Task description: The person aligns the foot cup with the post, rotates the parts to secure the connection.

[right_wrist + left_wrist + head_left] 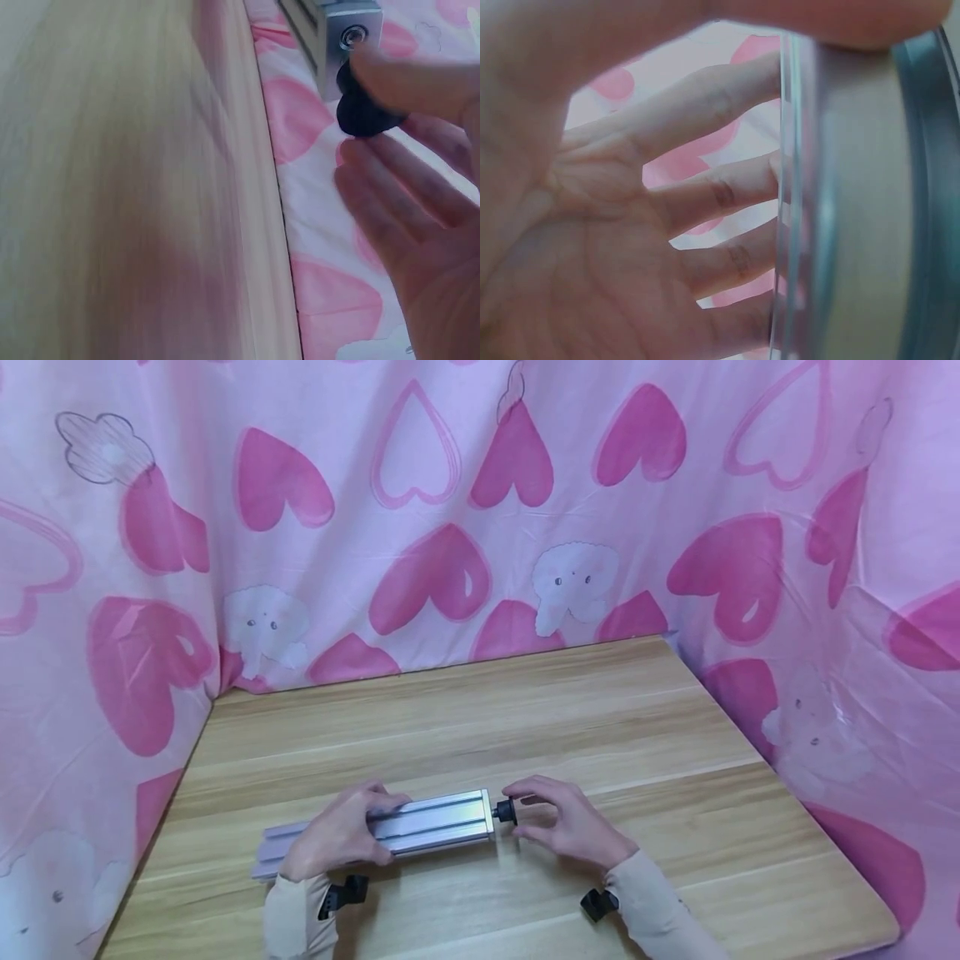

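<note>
A silver aluminium profile with long slots lies at a slight slant low in the head view. Around its middle, my left hand grips it, thumb on the near side and fingers over the far side. In the left wrist view the fingers press against the profile's side. A black levelling foot sticks out of the profile's right end on a short stem. My right hand holds it with curled fingertips at its rim. In the right wrist view the thumb overlaps the foot, beside a round hole in the end face.
The wooden table extends behind and to both sides of the hands. A pink curtain with hearts hangs along the table's back, left and right edges. Black wrist mounts sit on both cuffs.
</note>
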Demonstrator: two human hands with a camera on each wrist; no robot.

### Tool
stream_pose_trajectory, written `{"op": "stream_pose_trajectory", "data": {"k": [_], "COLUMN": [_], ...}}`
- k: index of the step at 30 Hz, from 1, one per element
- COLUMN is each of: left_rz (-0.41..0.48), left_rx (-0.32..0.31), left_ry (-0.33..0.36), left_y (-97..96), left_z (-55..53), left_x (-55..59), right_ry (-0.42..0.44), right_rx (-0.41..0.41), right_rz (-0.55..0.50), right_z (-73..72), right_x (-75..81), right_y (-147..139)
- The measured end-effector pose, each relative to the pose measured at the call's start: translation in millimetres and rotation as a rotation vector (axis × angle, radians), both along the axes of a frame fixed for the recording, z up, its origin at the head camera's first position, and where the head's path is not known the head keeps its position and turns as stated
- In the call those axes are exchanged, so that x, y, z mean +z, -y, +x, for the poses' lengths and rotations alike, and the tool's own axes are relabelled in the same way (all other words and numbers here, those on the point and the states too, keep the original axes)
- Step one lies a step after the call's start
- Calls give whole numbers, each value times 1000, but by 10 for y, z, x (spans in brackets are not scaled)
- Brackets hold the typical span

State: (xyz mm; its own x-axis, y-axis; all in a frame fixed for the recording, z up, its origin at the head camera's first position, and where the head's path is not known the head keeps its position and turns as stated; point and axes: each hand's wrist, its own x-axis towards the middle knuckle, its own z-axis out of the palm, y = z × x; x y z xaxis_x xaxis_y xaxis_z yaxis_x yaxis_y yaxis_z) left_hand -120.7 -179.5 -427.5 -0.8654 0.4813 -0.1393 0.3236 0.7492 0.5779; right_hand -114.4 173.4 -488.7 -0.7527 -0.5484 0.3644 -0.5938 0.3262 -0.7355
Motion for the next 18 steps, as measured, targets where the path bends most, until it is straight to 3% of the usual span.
{"op": "stream_pose_trajectory", "data": {"k": [3,9,13,18], "left_rz": [-3,-22,-24,-12], "left_rx": [8,34,40,25], "left_ry": [1,5,6,16], "left_y": [-5,-33,-44,-62], "left_z": [13,46,53,47], "left_x": [5,31,51,60], "right_ry": [9,250,325,469], "right_rx": [-3,-33,-68,-49], "right_rz": [-7,19,67,31], "right_z": [-16,-15,-30,-71], "right_x": [10,33,29,19], "right_y": [12,12,24,46]}}
